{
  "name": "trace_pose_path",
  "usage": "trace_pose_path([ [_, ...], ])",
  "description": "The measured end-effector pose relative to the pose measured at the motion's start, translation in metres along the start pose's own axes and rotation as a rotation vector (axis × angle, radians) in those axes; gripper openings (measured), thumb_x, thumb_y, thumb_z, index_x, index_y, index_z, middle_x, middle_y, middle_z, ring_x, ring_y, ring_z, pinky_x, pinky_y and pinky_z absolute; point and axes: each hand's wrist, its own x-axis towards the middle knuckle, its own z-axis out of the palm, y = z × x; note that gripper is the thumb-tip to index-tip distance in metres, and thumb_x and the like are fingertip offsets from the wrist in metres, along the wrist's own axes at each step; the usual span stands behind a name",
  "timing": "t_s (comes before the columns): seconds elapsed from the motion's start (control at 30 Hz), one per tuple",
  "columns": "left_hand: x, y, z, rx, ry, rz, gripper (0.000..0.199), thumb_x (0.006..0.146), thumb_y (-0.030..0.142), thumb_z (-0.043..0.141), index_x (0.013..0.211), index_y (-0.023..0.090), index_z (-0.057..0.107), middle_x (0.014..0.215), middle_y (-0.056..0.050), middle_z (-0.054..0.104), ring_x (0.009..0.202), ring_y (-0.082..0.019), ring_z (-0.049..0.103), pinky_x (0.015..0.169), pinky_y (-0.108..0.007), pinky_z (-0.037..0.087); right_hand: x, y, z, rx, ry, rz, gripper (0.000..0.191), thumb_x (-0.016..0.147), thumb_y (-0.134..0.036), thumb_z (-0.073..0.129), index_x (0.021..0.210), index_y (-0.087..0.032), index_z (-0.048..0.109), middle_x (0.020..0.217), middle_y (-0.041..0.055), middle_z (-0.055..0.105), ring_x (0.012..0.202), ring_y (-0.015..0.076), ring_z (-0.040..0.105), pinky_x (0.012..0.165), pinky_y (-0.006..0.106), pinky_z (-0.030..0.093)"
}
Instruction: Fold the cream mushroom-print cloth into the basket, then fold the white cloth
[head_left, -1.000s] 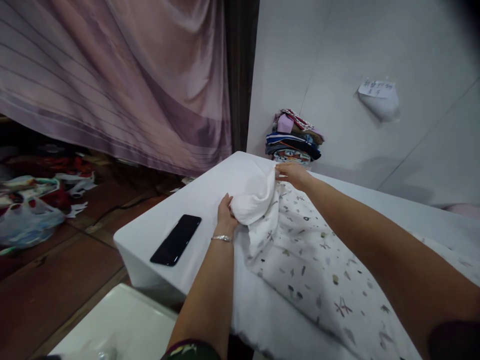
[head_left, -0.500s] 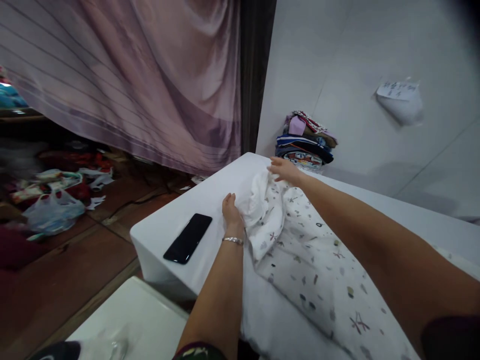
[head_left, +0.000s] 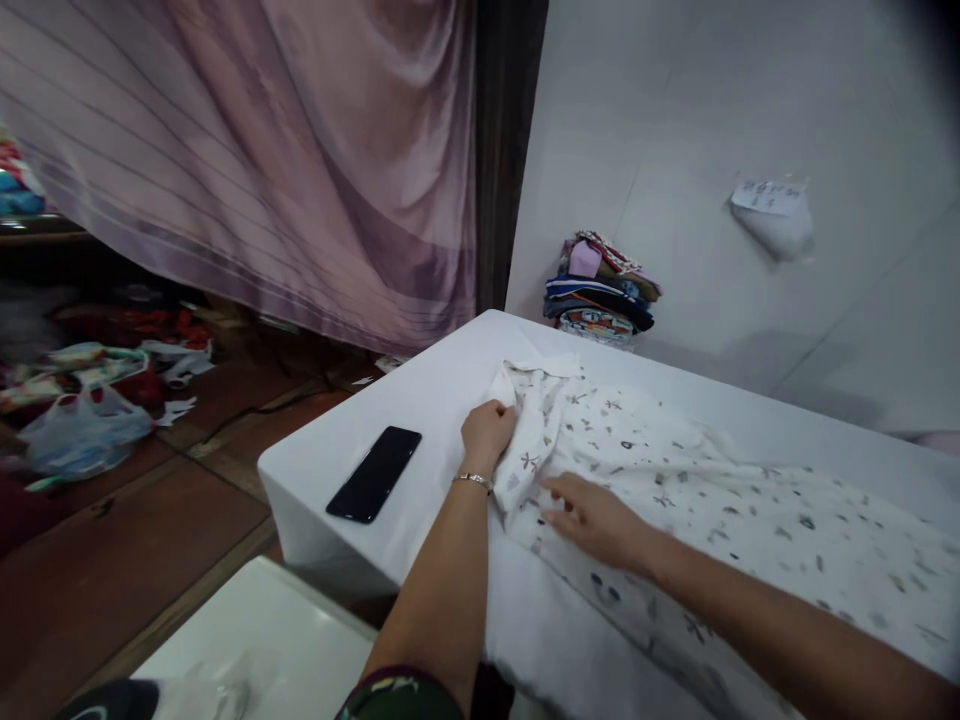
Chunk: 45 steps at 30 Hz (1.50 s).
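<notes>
A white cloth (head_left: pixel 697 500) with small grey and brown prints lies spread over the white-covered table, its far left part folded into layers. I cannot tell whether it is a garment or a sheet. My left hand (head_left: pixel 489 432), with a silver bracelet at the wrist, is closed at the left edge of the folded part, fingers curled in on the fabric. Just to the right and nearer to me, my right hand (head_left: pixel 592 515) hovers low over or touches the cloth, thumb and fingers bent but apart, with nothing visible between them.
A black phone (head_left: pixel 375 474) lies on the table (head_left: pixel 442 370) left of my left hand. Folded clothes (head_left: pixel 600 290) are stacked by the wall. A pink curtain (head_left: pixel 337 170) hangs behind. Plastic bags (head_left: pixel 86 430) litter the floor. A white surface (head_left: pixel 255 620) stands nearer left.
My right hand has drawn back from the cloth's far end towards me. My left hand has closed on the left edge. The cloth's far end now lies flatter and spreads wider to the right.
</notes>
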Motion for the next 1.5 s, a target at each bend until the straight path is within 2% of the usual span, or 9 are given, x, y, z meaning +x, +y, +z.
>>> trace_pose_path([
  [0.13,0.002,-0.004,0.002,0.096,-0.040,-0.016,0.008,0.067,0.029,0.060,0.066,0.022,0.064,0.081,-0.010,0.067,0.084,-0.025,0.060,0.074,-0.033,0.041,-0.071,-0.013,0.024,-0.141,-0.060,-0.015,0.051,0.083,-0.041,0.053,0.129,-0.021,0.047,0.119,0.0117,0.052,0.104,0.0255,0.050,0.088,0.039,0.042],
  [0.23,-0.002,-0.005,0.002,0.263,-0.061,0.095,0.024,0.067,0.030,0.061,0.089,0.020,0.066,0.105,-0.015,0.063,0.100,-0.031,0.055,0.081,-0.039,0.040,-0.097,-0.011,0.033,-0.226,-0.026,0.046,0.053,0.079,-0.040,0.057,0.128,-0.021,0.047,0.120,0.0123,0.051,0.104,0.0275,0.048,0.088,0.041,0.041],
  [0.5,0.004,-0.015,-0.006,0.524,0.012,0.038,0.039,0.079,0.021,0.045,0.116,0.017,0.055,0.118,-0.018,0.053,0.108,-0.032,0.048,0.082,-0.043,0.040,-0.095,0.013,0.029,-0.320,0.009,0.063,0.021,0.085,-0.011,0.038,0.092,-0.017,0.057,0.095,0.0086,0.057,0.084,0.0186,0.054,0.074,0.028,0.044],
  [0.7,0.041,-0.020,-0.034,0.429,0.216,-0.075,0.039,0.080,0.021,0.042,0.116,0.012,0.054,0.113,-0.020,0.055,0.099,-0.031,0.055,0.078,-0.039,0.043,-0.100,0.002,0.038,-0.302,0.015,-0.057,0.014,0.086,-0.017,0.040,0.085,-0.018,0.054,0.090,0.0046,0.058,0.076,0.0154,0.054,0.067,0.024,0.042],
  [0.9,0.049,-0.011,-0.032,0.690,0.061,-0.142,0.039,0.070,0.017,0.053,0.108,0.011,0.057,0.117,-0.023,0.054,0.110,-0.036,0.049,0.088,-0.052,0.036,-0.105,-0.005,0.031,-0.207,-0.017,-0.105,0.016,0.084,-0.028,0.046,0.090,-0.018,0.057,0.092,0.0049,0.058,0.079,0.0169,0.055,0.068,0.026,0.043],
  [1.07,0.041,0.030,0.005,0.566,0.161,0.351,0.052,0.071,0.009,0.048,0.123,0.014,0.049,0.135,-0.017,0.043,0.125,-0.030,0.036,0.103,-0.050,0.027,-0.118,0.022,-0.010,0.062,0.095,-0.104,0.024,0.089,-0.025,0.042,0.100,-0.021,0.062,0.091,0.0039,0.061,0.080,0.0137,0.057,0.073,0.023,0.045],
  [1.2,0.028,0.070,0.065,0.452,-0.147,0.680,0.041,0.074,0.006,0.047,0.110,0.020,0.061,0.126,-0.008,0.055,0.119,-0.023,0.046,0.103,-0.034,0.034,-0.124,0.083,-0.062,0.102,0.319,0.131,0.029,0.090,-0.024,0.040,0.105,-0.023,0.064,0.097,0.0045,0.065,0.087,0.0165,0.059,0.077,0.029,0.047],
  [1.33,0.013,0.100,0.137,0.333,-0.405,0.955,0.027,0.078,0.010,0.050,0.097,0.021,0.066,0.111,-0.006,0.063,0.106,-0.019,0.055,0.096,-0.032,0.040,-0.113,0.158,-0.117,-0.044,0.520,0.325,0.029,0.088,-0.026,0.042,0.104,-0.021,0.066,0.102,0.0067,0.066,0.090,0.0198,0.060,0.080,0.033,0.047],
  [1.5,0.013,0.134,0.202,0.593,-0.588,1.103,0.029,0.084,0.010,0.041,0.103,0.019,0.062,0.113,-0.005,0.062,0.109,-0.017,0.051,0.091,-0.029,0.040,-0.083,0.225,-0.162,-0.219,0.429,0.523,0.033,0.086,-0.021,0.041,0.106,-0.019,0.067,0.107,0.0065,0.066,0.097,0.0202,0.060,0.086,0.029,0.045],
])
